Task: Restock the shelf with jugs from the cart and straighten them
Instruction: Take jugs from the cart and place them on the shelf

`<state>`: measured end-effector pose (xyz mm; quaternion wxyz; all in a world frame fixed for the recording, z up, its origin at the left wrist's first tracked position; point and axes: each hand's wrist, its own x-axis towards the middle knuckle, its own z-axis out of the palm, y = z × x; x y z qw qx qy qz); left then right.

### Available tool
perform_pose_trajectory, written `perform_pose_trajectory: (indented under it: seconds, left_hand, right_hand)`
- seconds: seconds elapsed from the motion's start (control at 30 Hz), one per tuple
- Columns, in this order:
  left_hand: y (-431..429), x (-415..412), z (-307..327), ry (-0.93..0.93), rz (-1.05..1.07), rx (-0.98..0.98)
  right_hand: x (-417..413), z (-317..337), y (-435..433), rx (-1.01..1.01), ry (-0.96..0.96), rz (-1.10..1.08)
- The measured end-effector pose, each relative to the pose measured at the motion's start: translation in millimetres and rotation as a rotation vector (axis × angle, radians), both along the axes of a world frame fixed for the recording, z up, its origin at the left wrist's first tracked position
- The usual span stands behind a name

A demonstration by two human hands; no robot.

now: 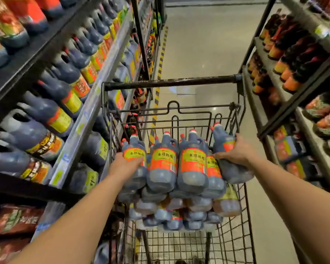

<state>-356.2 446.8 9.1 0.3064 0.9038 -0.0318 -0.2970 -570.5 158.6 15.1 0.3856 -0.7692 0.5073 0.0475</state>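
Head view only. Both arms reach down into the cart [171,81], which stands in the aisle just beside the left shelf [95,96]. The left hand [125,164] grips the leftmost jug [134,155] in the top layer, fingers wrapped over the lower edge of its orange label; that jug lies in the row, not lifted. The right hand [236,151] holds the tilted jug [222,139] at the right end, thumb across the front and fingers round the far side; it leans off to the right, raised above its neighbours. The other jugs [192,164] lie packed cap-forward in several layers, so the cart looks nearly full. Progress, judged: early. Two jugs are in hand and none is on its way to the shelf; most of the load is left, and so is the straightening. The left shelf rows look already full of dark jugs, edges blurred, so I cannot tell which gap is to be filled. Around: the right shelf [301,98] carries other bottles with orange bases, the floor [202,44] ahead is pale, and striped tape [161,60] runs along the left shelf's foot. In the way: the cart's handle bar and wire sides, and the narrow gap between cart and shelf for swinging jugs across.
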Motion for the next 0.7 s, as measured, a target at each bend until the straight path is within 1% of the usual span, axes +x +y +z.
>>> perform_pose_trajectory:
  seconds: [0.1,0.2,0.3,0.47,0.53,0.7]
  left_hand:
    - [-15,14,-16,0.074,0.077,0.0]
    - [-28,25,-26,0.099,0.114,0.04]
    - [-35,34,-31,0.126,0.132,0.041]
    - [-32,36,-33,0.203,0.201,-0.088]
    - [-28,32,-30,0.214,0.26,-0.126]
    - [-7,13,-14,0.12,0.292,-0.248]
  right_hand:
    - [1,-1,1,-0.032,0.035,-0.018]
    - [-2,0,4,-0.044,0.048,-0.009]
    - [-10,4,10,-0.087,0.063,0.01]
    - [-33,11,24,-0.216,0.085,0.063]
    - [-41,14,28,-0.241,0.059,0.06]
    - [-52,29,40,-0.284,-0.067,0.03]
